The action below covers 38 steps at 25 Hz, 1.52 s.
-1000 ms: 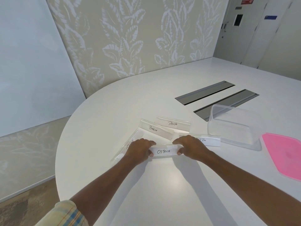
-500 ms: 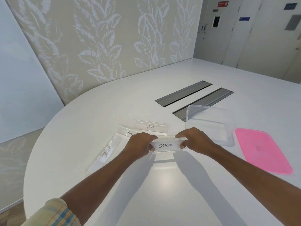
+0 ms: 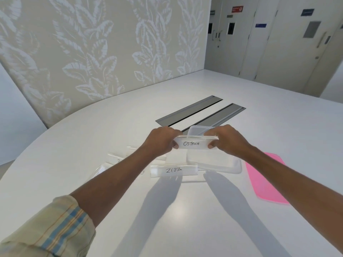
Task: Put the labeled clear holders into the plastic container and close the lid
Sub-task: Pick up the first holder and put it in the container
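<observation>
Head view: you are on a loading step. The clear flat holder labelled OSTRICH (image 3: 194, 143) is held above the clear rectangular plastic container (image 3: 232, 166), not yet inside. Your left hand (image 3: 161, 140) and right hand (image 3: 226, 141) each pinch one end, fingers curled over the top edge and thumbs on the front. Next, I judge, you lower it in flat. The clear ZEBRA-labelled holder (image 3: 173, 170) lies just beside the container, and the flat pink lid (image 3: 265, 179) lies to its right.

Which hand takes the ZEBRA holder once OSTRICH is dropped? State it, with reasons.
Probably left. The ZEBRA holder lies beside the container, nearer the left hand; the right hand sits over the container, farther off. Both now pinch the OSTRICH holder.
</observation>
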Available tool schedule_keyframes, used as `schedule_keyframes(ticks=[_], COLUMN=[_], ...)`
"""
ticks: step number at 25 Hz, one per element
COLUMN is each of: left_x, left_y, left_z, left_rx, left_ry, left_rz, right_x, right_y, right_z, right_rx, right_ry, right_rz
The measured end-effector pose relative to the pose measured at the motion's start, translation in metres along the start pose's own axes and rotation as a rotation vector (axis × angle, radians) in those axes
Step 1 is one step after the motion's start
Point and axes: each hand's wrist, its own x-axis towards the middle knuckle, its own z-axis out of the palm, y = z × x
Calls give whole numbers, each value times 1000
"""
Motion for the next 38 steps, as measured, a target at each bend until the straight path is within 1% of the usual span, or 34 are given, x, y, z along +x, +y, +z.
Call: schedule_keyframes(ticks=[5,9,12,17,19,21,23,27,31,34,38], left_x=[55,93,117,144,152,158,162,171,178,182,183], left_y=[28,43,49,56,57,56,54,53,56,58,57], left_z=[3,20,37,68,79,88,96,110,123,133,137], left_rx=[-33,-37,-17,-14,7,19,27,33,60,72,94], left_ry=[9,-25,-42,-105,-143,-186,-235,-331,-391,-404,-389], left_rz=[28,36,56,68,68,72,80,90,99,119,135], right_x=[19,31,38,52,58,63,67,68,68,70,72], right_y=[40,72,92,121,130,136,139,148,150,147,147], right_z=[-25,-29,-25,-5,4,12,21,39,47,49,53], right_rx=[-2,-16,-35,-82,-154,-260,-306,-277,-278,-319,-369], right_ry=[-4,-11,-52,-111,-117,-120,-136,-239,-292,-312,-287], right_rz=[67,104,134,130,90,39,16,46,65,81,86])
